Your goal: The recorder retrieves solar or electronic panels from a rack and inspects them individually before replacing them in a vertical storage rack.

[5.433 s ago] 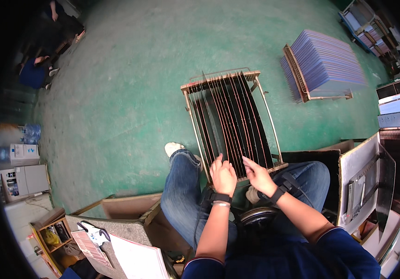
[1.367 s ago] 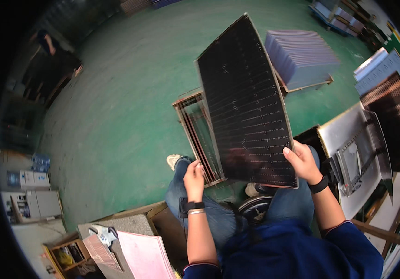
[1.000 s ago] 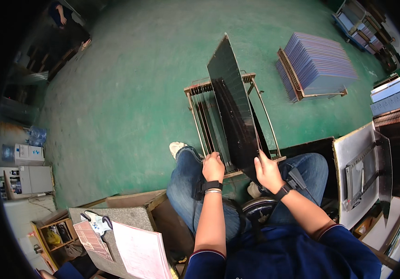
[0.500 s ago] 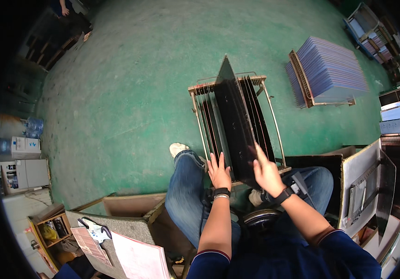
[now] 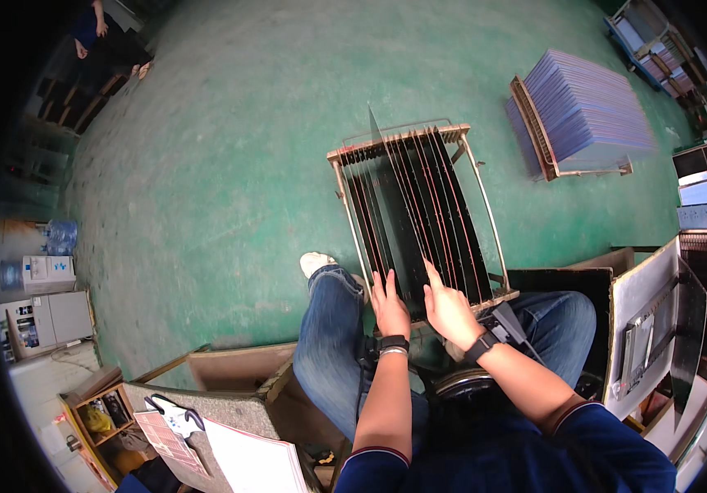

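Observation:
Between my knees stands a metal-framed rack [image 5: 485,215] filled with several thin dark panels [image 5: 444,214] on edge, side by side. One translucent panel [image 5: 381,152] rises above the others at the far side and leans a little. My left hand [image 5: 390,309] lies at the near end of the left panels, its fingers stretched and apart. My right hand [image 5: 450,312] is just to the right, its index finger extended along the near top edge of a middle panel. Its thumb is spread, and I see no grip on anything.
At the far right a second rack [image 5: 544,135] holds many bluish sheets [image 5: 592,107]. Open boxes stand on both sides, with papers [image 5: 251,456] and gloves [image 5: 174,417] on the left one [image 5: 238,415]. Another person [image 5: 95,33] stands far left. A water dispenser [image 5: 47,271] is by the left wall.
The dark panel that stood raised beside my right hand has gone down among the others in the rack. My right hand moved slightly left; my left hand stayed nearly in place.

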